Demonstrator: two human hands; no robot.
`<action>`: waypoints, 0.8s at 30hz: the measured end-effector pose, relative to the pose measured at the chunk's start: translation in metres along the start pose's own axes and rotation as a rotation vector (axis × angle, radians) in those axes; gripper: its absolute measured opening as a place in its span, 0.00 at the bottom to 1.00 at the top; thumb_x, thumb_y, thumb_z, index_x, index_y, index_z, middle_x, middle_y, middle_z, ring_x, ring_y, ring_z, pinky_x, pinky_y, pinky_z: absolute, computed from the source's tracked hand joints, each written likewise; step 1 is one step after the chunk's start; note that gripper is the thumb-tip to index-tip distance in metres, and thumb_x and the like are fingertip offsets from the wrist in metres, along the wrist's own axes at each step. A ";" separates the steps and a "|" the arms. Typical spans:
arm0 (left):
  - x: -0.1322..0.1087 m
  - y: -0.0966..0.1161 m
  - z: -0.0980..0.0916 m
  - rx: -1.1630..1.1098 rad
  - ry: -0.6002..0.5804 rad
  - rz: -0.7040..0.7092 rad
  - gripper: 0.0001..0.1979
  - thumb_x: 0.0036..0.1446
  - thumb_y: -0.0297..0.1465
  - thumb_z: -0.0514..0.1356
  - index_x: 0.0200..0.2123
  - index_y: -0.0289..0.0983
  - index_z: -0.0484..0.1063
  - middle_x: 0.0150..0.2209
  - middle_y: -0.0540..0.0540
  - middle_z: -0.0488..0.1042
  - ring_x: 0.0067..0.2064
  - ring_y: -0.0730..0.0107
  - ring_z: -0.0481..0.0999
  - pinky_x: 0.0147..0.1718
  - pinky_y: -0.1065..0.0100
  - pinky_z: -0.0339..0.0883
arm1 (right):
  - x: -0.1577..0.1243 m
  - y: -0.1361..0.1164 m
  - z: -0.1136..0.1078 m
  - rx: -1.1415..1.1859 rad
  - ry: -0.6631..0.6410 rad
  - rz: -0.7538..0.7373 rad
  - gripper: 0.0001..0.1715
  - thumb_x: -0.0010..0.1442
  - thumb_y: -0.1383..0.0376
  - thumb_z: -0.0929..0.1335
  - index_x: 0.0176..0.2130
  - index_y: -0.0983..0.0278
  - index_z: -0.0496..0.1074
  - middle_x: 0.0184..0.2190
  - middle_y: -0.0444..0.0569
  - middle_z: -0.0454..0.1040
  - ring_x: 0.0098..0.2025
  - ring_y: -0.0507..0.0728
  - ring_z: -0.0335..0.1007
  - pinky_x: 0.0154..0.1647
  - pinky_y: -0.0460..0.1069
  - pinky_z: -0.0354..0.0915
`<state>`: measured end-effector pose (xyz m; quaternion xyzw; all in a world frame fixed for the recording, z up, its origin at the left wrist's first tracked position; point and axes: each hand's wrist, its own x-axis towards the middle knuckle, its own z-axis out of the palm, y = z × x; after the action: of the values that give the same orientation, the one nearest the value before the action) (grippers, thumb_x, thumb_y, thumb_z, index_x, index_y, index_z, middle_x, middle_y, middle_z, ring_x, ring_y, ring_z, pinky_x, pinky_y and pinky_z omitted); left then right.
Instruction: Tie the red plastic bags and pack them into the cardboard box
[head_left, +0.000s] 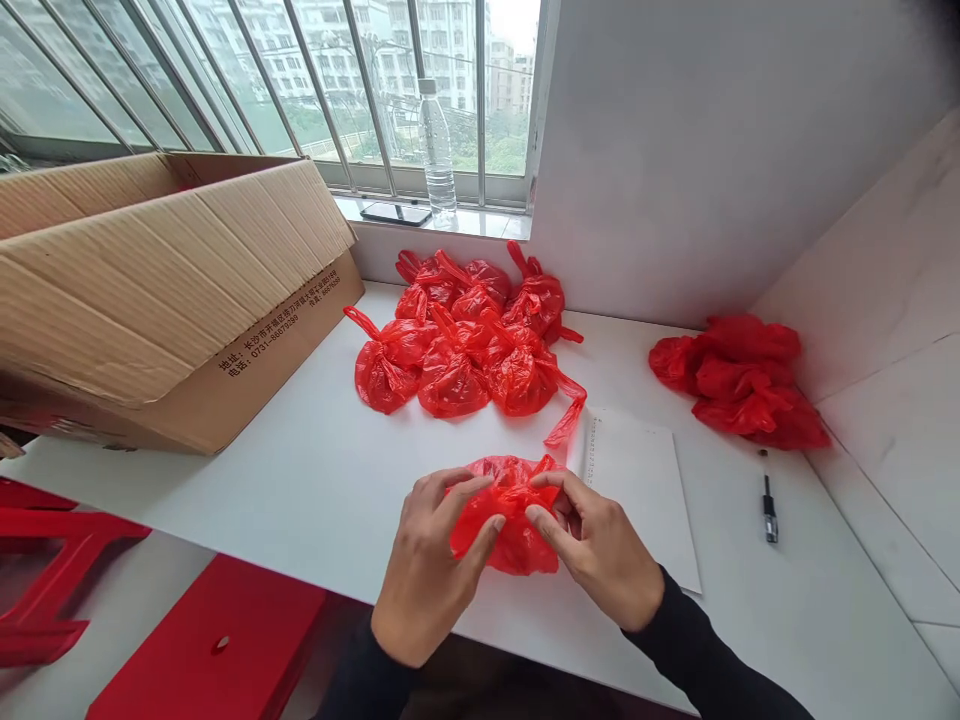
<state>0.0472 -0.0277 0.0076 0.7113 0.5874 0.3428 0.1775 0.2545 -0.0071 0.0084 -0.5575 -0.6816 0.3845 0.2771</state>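
Observation:
A red plastic bag (517, 550) sits at the table's front edge, its top gathered and bunched. My left hand (439, 560) is at the bag's left side, thumb and forefinger apart around the gathered top. On the other side, my right hand (600, 540) has its fingers curled with thin red plastic between thumb and forefinger. What is inside the bag cannot be made out. Several tied red plastic bags (454, 380) stand in a cluster behind it, loop handles sticking up.
A large cardboard box (277, 350) with raised flaps stands at the left. A spiral notebook (637, 490), a black pen (769, 515) and a heap of red bags (750, 380) lie to the right. On the windowsill are a water bottle (437, 150) and phone (395, 213). Red stools (217, 640) stand below.

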 end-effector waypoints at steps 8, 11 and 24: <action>0.001 -0.014 -0.020 0.009 0.155 -0.144 0.06 0.67 0.38 0.56 0.39 0.44 0.70 0.40 0.49 0.75 0.42 0.65 0.73 0.30 0.67 0.66 | -0.007 0.004 -0.014 0.011 0.072 0.005 0.07 0.66 0.60 0.64 0.36 0.59 0.69 0.28 0.42 0.68 0.30 0.55 0.63 0.31 0.49 0.60; 0.002 -0.010 -0.025 0.000 0.148 -0.095 0.11 0.67 0.39 0.56 0.50 0.47 0.69 0.50 0.48 0.73 0.52 0.63 0.72 0.40 0.64 0.69 | -0.008 0.001 -0.016 -0.030 0.134 -0.061 0.05 0.65 0.62 0.65 0.36 0.59 0.69 0.43 0.49 0.72 0.47 0.60 0.67 0.30 0.48 0.61; 0.004 -0.009 -0.028 -0.239 0.186 -0.227 0.07 0.62 0.40 0.62 0.39 0.45 0.76 0.40 0.51 0.75 0.42 0.66 0.75 0.42 0.66 0.68 | -0.005 -0.004 -0.013 -0.017 -0.040 -0.104 0.07 0.67 0.63 0.65 0.36 0.61 0.70 0.30 0.43 0.72 0.33 0.55 0.67 0.36 0.50 0.62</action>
<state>0.0213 -0.0255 0.0223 0.5797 0.6326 0.4524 0.2433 0.2641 -0.0097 0.0188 -0.5158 -0.7184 0.3748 0.2781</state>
